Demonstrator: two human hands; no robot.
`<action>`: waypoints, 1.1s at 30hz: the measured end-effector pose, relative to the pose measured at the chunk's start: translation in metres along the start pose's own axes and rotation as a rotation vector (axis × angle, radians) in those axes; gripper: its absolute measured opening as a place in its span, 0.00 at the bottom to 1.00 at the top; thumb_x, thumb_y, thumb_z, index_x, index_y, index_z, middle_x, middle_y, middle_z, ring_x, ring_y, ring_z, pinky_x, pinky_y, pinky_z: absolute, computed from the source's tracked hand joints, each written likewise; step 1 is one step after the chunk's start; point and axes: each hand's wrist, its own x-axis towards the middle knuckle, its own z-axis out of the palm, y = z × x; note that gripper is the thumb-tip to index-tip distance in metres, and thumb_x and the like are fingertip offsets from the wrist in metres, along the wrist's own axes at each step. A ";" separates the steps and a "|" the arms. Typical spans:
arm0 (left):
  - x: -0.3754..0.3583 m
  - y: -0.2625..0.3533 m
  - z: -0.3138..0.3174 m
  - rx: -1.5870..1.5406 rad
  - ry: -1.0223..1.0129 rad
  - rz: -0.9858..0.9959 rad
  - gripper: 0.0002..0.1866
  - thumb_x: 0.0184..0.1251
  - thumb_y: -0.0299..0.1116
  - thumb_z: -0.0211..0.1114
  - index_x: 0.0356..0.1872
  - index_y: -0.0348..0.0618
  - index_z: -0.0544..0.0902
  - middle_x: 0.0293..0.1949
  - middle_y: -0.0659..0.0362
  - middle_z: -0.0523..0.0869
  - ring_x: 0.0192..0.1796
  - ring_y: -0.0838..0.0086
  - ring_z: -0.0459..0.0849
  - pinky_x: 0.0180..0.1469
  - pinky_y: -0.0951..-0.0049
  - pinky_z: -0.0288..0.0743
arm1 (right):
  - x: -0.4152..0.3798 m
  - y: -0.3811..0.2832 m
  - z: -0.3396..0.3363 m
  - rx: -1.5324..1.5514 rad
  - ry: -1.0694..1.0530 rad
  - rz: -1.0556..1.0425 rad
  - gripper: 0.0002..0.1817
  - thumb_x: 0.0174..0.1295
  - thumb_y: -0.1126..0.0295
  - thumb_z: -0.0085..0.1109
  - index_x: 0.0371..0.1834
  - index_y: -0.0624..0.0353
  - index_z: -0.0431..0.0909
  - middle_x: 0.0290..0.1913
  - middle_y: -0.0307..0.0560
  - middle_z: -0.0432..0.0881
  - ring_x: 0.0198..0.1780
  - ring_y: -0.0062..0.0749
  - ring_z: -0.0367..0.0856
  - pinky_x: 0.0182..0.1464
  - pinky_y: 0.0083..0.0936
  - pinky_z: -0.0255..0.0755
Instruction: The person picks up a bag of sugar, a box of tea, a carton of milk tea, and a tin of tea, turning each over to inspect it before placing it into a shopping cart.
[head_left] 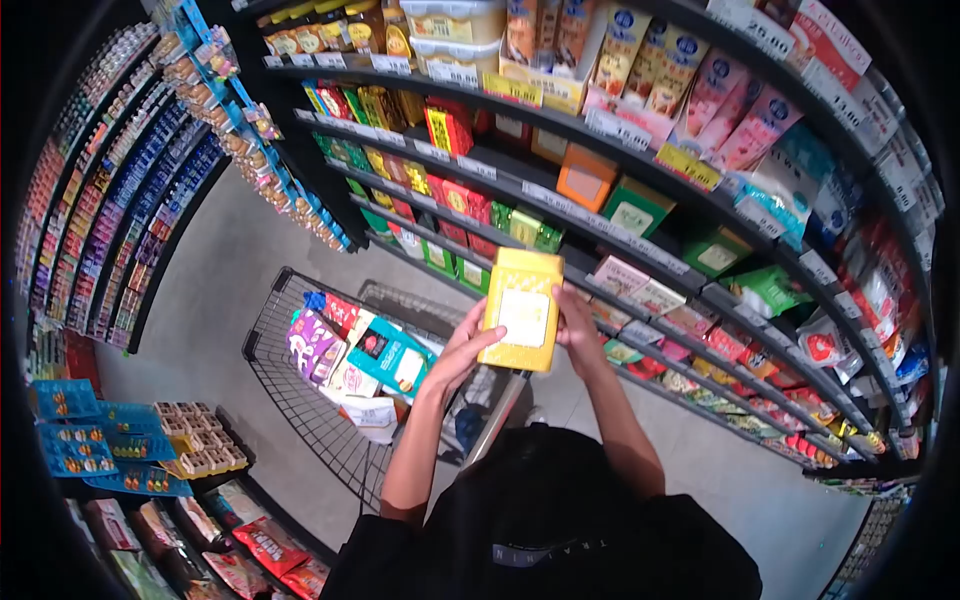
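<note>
A yellow container (pixel 522 311) with a white label is held up, between the shelves (pixel 640 245) on the far right and a wire cart (pixel 268 300) on the left. The left hand (pixel 455 350) is partly closed on its left side, thumb over the front; the right hand (pixel 578 325) is curled against its right edge. It appears to be held for inspection; moving it calls for steady support from both sides. Fingers behind it are hidden, the label is unreadable, and the packages (pixel 390 358) in the cart overlap.
</note>
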 end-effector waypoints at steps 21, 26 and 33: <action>0.033 0.007 0.056 0.084 0.055 -0.007 0.31 0.72 0.47 0.63 0.66 0.37 0.67 0.57 0.54 0.79 0.59 0.73 0.79 0.60 0.73 0.73 | -0.033 -0.033 -0.029 0.039 0.116 -0.031 0.27 0.70 0.49 0.54 0.64 0.55 0.72 0.47 0.34 0.81 0.43 0.14 0.77 0.42 0.15 0.70; 0.030 0.000 0.054 0.055 0.037 -0.014 0.32 0.71 0.47 0.64 0.67 0.37 0.67 0.56 0.54 0.78 0.58 0.72 0.79 0.60 0.72 0.73 | -0.038 -0.030 -0.026 0.062 0.164 -0.067 0.23 0.73 0.50 0.50 0.59 0.56 0.74 0.36 0.29 0.78 0.29 0.07 0.71 0.31 0.11 0.66; 0.025 -0.008 0.037 0.048 0.043 -0.001 0.33 0.71 0.48 0.64 0.68 0.38 0.66 0.58 0.53 0.78 0.59 0.72 0.79 0.61 0.71 0.73 | -0.040 -0.018 -0.021 0.027 0.161 -0.007 0.28 0.70 0.48 0.53 0.67 0.52 0.70 0.48 0.35 0.81 0.43 0.16 0.78 0.45 0.18 0.71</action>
